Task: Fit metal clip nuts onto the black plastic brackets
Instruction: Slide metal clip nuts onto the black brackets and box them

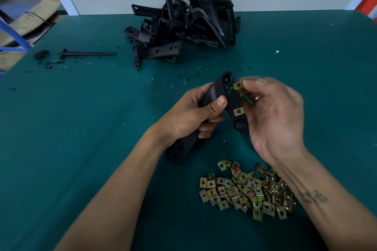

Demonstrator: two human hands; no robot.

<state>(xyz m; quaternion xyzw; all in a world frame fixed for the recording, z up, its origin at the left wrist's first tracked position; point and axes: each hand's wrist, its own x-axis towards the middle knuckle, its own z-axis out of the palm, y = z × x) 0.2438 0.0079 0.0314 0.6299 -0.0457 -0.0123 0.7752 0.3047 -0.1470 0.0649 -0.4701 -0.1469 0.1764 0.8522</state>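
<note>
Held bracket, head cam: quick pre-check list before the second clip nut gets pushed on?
1. Bracket held steady: ok, left hand is wrapped around its body.
2. First clip nut seated on the bracket edge: ok, it sits flush lower down that edge.
3. Second clip nut gripped: ok, pinched in the right hand fingertips.
4. Second nut lined up with its mounting hole: cannot tell, it is at the upper edge but the slot is hidden.
5. Nut fully pushed home: not ok, it still juts off the edge.
6. Supply for later: ok, loose clip nuts lie near, bracket pile beyond.
</note>
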